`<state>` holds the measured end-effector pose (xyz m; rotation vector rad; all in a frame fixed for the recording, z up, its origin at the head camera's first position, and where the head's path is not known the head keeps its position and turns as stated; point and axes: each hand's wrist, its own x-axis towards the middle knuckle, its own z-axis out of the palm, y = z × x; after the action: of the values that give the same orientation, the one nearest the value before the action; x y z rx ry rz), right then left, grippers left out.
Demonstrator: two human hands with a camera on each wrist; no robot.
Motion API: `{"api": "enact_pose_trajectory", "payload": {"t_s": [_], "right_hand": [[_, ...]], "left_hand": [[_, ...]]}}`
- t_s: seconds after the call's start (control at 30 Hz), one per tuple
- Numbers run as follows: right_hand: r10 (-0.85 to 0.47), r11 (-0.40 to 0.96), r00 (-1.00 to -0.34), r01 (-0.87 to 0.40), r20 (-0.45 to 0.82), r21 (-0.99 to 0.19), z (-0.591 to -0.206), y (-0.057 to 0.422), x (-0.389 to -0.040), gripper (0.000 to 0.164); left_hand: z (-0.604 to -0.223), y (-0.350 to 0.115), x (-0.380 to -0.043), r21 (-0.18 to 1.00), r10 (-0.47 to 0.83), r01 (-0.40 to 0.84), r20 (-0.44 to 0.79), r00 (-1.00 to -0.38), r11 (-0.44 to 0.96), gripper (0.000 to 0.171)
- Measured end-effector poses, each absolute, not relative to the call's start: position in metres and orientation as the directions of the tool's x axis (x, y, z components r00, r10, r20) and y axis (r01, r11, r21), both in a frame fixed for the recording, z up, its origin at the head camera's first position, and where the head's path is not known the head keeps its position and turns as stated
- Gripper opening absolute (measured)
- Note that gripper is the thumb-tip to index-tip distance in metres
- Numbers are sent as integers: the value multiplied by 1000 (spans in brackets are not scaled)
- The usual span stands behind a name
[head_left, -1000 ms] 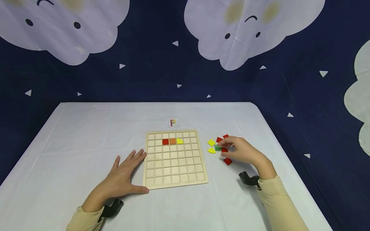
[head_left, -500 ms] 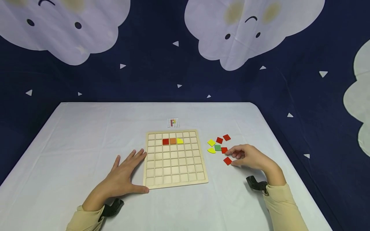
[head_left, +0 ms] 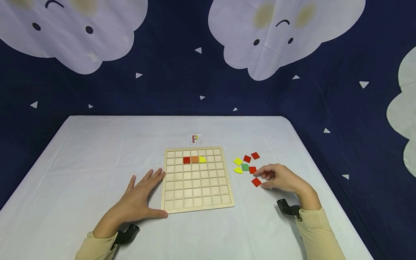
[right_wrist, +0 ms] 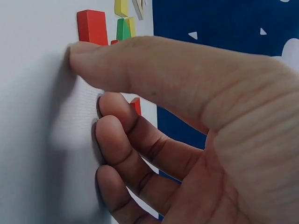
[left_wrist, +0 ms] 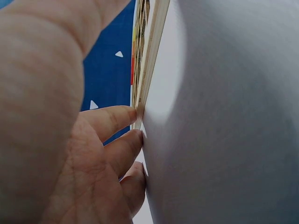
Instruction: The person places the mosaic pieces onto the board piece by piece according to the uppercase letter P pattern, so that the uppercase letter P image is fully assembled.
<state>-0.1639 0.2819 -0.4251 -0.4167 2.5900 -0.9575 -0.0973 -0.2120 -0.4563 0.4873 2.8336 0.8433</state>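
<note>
hands well apart. left hand (head_left: pixel 138 201) spread, fingers at the left edge of the wooden grid board (head_left: pixel 196 183), which bears three coloured tiles (head_left: pixel 194 159) in a row. right hand (head_left: pixel 282 178) loosely bent, thumb and fingers parted, just beside a loose red tile (head_left: pixel 256 182) right of the board.

Board (left_wrist: pixel 152 46) — partly outside left wrist view.

Five red pieces (head_left: pixel 256 182), three yellow pieces (head_left: pixel 238 161), one green piece (head_left: pixel 245 167), one orange piece (head_left: pixel 194 159), one gridded board (head_left: pixel 196 183) and one patterned card (head_left: pixel 195 139).
</note>
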Motion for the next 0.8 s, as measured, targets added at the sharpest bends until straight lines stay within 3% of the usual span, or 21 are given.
{"api": "enact_pose_trajectory", "payload": {"t_s": [0.8], "right_hand": [[-403, 729, -897, -194, -183, -656, -430, 281, -164, 26]], "left_hand": [[-455, -212, -96, 562, 350, 271, -35, -936, 781, 131]]}}
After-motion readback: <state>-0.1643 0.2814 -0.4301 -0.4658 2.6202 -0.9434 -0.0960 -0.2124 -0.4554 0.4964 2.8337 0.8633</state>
